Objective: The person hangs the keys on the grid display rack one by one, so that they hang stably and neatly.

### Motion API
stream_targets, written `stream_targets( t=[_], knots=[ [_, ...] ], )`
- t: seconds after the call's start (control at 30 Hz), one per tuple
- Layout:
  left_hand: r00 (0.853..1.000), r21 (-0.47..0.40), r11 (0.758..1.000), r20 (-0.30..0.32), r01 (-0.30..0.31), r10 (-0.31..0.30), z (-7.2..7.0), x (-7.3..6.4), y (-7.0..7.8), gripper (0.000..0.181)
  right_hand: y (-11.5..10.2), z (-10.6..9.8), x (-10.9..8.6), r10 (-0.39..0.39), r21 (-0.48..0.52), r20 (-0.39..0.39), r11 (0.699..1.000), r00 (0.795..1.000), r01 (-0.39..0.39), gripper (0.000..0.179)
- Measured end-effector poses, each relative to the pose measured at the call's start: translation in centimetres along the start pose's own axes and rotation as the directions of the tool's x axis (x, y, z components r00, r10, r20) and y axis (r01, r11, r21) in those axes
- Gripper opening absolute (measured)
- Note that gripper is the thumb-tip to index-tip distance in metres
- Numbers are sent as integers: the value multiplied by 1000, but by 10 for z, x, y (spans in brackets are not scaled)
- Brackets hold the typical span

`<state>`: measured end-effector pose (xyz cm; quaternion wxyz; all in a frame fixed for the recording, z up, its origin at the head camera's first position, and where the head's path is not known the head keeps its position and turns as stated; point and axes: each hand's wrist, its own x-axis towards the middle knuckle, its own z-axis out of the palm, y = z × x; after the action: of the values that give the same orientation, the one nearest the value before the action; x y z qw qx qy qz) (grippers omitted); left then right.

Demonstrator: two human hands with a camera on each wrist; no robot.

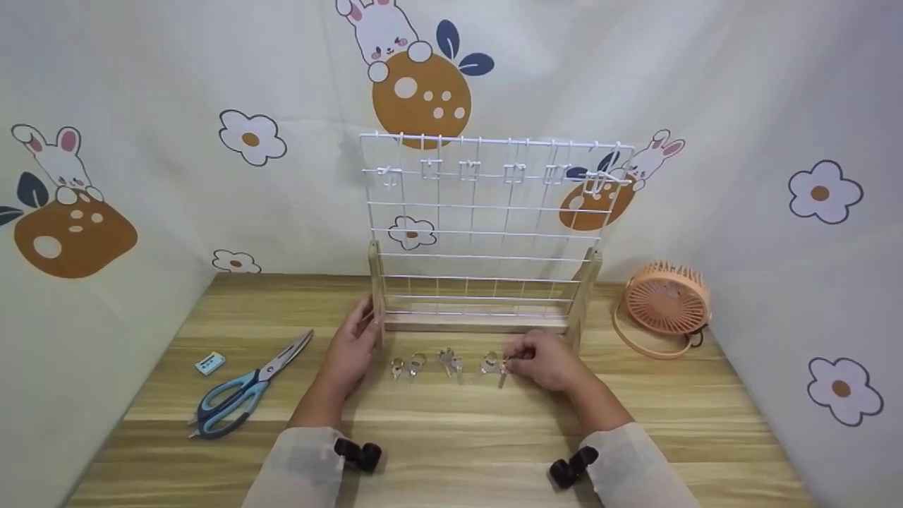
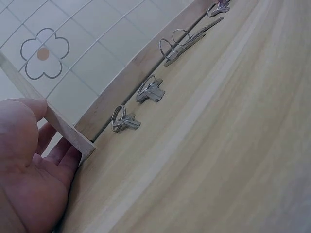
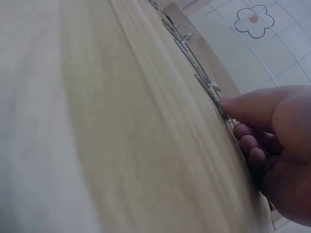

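A white wire grid rack on a wooden stand [image 1: 473,322] stands upright at the back of the table. My left hand [image 1: 349,356] grips its left wooden leg [image 2: 65,126], thumb on the near side and fingers behind. Several small silver keys with rings [image 1: 415,365] lie in a row before the base. At the row's right end, my right hand [image 1: 547,360] pinches a key [image 1: 503,374] by its ring, low over the wood. In the right wrist view the thumb meets this key [image 3: 211,97], its other fingers curled beneath.
White hooks [image 1: 470,169] hang along the rack's upper wires. Blue-handled scissors [image 1: 247,388] and a small light-blue and white block [image 1: 210,363] lie to the left. An orange fan [image 1: 667,303] stands at the right. Patterned cloth [image 1: 296,212] walls the table's back and sides.
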<state>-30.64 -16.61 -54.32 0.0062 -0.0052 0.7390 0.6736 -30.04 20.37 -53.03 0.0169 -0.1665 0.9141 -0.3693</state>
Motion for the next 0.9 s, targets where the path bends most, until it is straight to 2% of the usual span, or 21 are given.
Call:
stream_targets(
  t=[0.1,0.2,0.3,0.37,0.5,0.6,0.77,0.9],
  knots=[
    [1000,5,1000,-1,3,-3,-1,-1,0,60,1,-2,0,38,32,8,999,999,-39,3],
    [1000,2,1000,0,-2,2,0,-1,0,60,-3,-9,0,88,107,2,990,996,-87,6],
    [1000,-5,1000,-2,-11,11,1,0,-1,60,-19,-19,0,119,228,-32,967,992,-109,11],
    [1000,-7,1000,-5,-18,18,1,1,-1,61,-37,-25,0,131,323,-68,941,989,-103,16],
    [1000,-9,1000,-6,-22,22,1,1,-1,60,-83,-32,0,98,518,-130,855,987,-16,25],
    [1000,-8,1000,-11,-10,10,1,0,-1,59,-122,-37,3,54,616,-174,785,983,66,26],
    [1000,-5,1000,-21,10,-10,1,0,-1,58,-185,-50,22,-18,667,-267,718,964,198,21],
    [1000,-5,1000,-16,25,-25,0,0,0,58,-231,-60,40,-68,692,-305,670,950,270,19]
  ],
)
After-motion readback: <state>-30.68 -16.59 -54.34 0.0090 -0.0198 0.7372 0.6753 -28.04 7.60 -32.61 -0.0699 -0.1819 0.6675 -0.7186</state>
